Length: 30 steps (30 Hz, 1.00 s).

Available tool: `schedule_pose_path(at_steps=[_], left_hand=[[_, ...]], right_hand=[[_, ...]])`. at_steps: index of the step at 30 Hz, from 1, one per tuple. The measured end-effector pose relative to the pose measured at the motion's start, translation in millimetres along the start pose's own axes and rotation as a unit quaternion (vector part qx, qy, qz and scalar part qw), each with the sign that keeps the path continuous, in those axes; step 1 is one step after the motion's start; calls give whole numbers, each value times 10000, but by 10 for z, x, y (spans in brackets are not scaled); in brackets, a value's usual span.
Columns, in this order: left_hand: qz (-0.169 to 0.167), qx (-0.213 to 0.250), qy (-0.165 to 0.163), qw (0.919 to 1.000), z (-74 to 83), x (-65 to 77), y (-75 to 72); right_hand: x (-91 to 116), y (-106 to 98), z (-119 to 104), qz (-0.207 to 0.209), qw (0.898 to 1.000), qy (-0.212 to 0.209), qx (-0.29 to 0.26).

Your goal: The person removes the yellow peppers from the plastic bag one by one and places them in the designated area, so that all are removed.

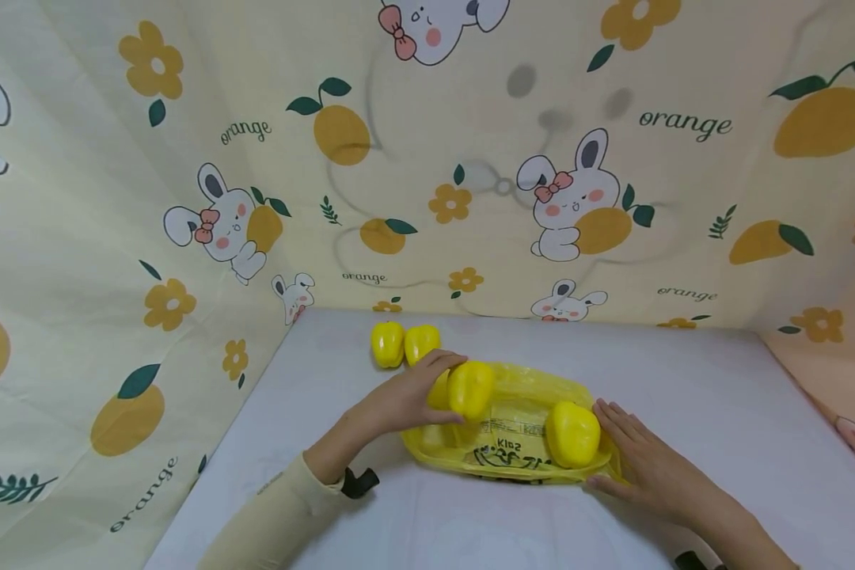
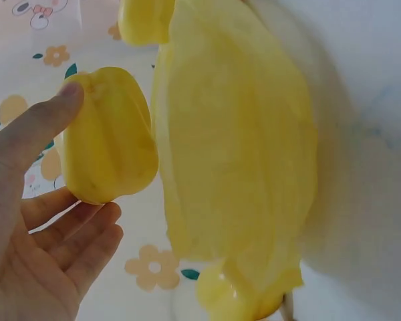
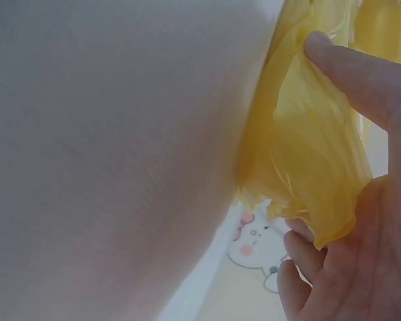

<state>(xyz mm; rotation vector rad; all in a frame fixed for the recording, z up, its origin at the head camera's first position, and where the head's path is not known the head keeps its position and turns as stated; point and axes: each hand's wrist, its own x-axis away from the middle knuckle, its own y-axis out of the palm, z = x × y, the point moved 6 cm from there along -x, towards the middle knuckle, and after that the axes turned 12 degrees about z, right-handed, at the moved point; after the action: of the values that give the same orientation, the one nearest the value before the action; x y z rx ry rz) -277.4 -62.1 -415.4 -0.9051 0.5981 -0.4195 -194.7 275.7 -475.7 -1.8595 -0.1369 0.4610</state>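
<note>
My left hand [image 1: 413, 396] holds a yellow bell pepper [image 1: 472, 391] over the left part of a yellow plastic bag [image 1: 534, 384]. In the left wrist view, the thumb lies on one side of this pepper [image 2: 110, 137] and the fingers on the other. The bag lies spread on the table, with dark print showing inside. A second bell pepper [image 1: 573, 435] sits at its right end. There, my right hand [image 1: 648, 467] rests against the bag with fingers extended. The right wrist view shows its thumb touching the thin plastic [image 3: 314, 147].
Two more yellow bell peppers, a left one [image 1: 388, 344] and a right one [image 1: 422, 342], stand side by side behind the left hand. The white table [image 1: 684, 380] meets a patterned cloth backdrop [image 1: 435, 158] at the back and sides.
</note>
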Motion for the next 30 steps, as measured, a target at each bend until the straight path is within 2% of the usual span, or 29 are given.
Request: schedule_pose_path(at_steps=[13, 19, 30], left_hand=[[446, 211, -292, 9984, -216, 87, -251], [623, 167, -479, 9968, -352, 109, -357], [975, -62, -502, 9940, -581, 141, -584]], right_hand=[[1, 5, -3, 12, 10000, -46, 35], [-3, 8, 2, -29, 10000, -19, 6], [-10, 11, -1, -90, 10000, 29, -27]])
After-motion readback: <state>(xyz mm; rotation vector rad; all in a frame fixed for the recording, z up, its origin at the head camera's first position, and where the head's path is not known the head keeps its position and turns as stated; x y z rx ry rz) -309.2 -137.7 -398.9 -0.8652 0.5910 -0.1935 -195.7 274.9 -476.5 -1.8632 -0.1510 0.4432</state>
